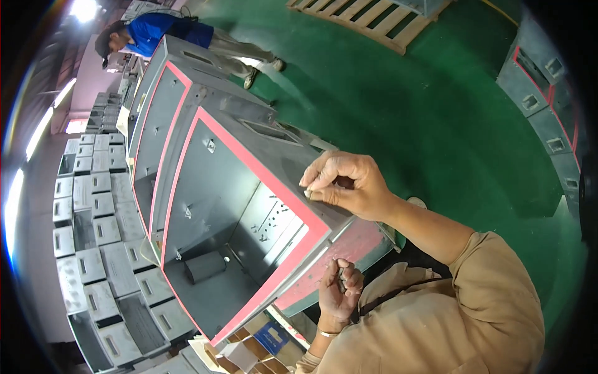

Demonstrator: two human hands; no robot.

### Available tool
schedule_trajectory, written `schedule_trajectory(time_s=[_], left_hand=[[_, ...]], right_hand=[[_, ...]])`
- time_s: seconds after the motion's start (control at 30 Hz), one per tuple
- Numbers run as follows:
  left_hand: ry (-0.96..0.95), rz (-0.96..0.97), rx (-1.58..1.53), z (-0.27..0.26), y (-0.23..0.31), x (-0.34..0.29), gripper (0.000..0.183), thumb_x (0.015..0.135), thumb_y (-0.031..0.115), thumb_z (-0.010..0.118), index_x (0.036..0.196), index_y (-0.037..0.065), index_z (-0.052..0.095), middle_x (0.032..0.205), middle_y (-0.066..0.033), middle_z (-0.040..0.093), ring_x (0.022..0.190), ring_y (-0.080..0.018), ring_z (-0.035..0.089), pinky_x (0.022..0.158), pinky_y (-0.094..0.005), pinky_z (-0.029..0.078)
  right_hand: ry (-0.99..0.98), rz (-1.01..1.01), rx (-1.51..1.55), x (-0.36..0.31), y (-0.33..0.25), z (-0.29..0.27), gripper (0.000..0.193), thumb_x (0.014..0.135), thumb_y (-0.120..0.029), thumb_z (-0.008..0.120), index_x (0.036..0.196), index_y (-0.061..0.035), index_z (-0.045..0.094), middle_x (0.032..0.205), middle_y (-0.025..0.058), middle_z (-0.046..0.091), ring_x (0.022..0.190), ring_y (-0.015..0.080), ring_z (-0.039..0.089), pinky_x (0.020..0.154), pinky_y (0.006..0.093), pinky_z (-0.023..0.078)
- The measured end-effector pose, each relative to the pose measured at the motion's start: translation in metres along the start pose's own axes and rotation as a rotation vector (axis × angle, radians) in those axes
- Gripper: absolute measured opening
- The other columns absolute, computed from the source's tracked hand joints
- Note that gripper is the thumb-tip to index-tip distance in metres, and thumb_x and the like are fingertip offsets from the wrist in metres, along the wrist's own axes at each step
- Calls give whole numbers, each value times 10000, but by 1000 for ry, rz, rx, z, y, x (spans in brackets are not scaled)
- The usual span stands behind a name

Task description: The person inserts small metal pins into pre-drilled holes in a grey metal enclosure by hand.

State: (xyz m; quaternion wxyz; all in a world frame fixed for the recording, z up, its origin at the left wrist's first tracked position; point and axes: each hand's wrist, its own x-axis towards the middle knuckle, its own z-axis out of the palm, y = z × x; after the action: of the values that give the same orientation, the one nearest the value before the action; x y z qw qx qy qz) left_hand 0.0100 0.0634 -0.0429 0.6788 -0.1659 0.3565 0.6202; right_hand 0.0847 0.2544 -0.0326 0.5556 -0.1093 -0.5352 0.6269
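In front of me stands a grey metal cabinet (pixel 249 146) with pink-red strips (pixel 252 154) edging its open front. Above the cabinet's near edge, my right hand (pixel 355 184) is closed, thumb and fingertips pinching a small pale piece (pixel 308 194) too small to name. Lower down, close to my body, my left hand (pixel 339 293) has its fingers curled in. Something small and greyish shows between them, its kind unclear. Inside the cabinet are a dark block-shaped part (pixel 205 267), small metal fittings (pixel 189 212) and a panel with several holes (pixel 274 215).
A second similar cabinet (pixel 180 87) adjoins this one at the far side. Beyond it stands a person in blue (pixel 156 28). Stacked grey metal boxes (pixel 103 265) line the left. Divided cardboard (pixel 255 346) lies below. A wooden pallet (pixel 374 19) and more cabinets (pixel 529 100) stand on the green floor.
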Motion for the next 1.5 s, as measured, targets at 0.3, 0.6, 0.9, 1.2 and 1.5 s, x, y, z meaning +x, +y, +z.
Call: schedule_trajectory(time_s=[0.3,0.6,0.9,1.2,1.5], left_hand=[[16,10,-83,25,-21,22,297,882,252,357,835,5,517,638,-32,431,518,-102,371,393,-182,293],[25,12,-79,23,-25,18,292,875,292,373,810,50,521,629,-11,415,527,-101,347,415,-188,280],[-11,56,-98,25,-29,15,286,877,278,371,809,43,520,628,-16,426,527,-103,351,418,-192,280],[-58,117,-107,25,-36,14,281,877,271,368,816,40,517,638,-28,443,534,-112,367,425,-199,289],[-92,160,93,46,-35,15,352,873,350,344,774,31,453,610,-39,435,473,-117,380,389,-186,294]], right_hand=[[-150,-32,133,10,5,-9,107,671,30,630,706,-24,544,770,112,576,683,134,572,577,222,484],[-91,-56,-64,0,-2,-6,72,702,4,606,759,-12,565,722,81,561,632,136,553,539,220,458],[-169,-55,-190,9,-8,-4,63,732,-42,592,757,-6,547,708,61,552,616,130,532,529,222,431],[-194,-112,-321,11,-14,3,195,785,-153,555,675,-7,488,605,46,447,503,136,394,459,249,326],[-399,121,-441,21,-13,-6,399,842,-290,469,581,3,396,508,57,289,478,118,261,421,260,267]])
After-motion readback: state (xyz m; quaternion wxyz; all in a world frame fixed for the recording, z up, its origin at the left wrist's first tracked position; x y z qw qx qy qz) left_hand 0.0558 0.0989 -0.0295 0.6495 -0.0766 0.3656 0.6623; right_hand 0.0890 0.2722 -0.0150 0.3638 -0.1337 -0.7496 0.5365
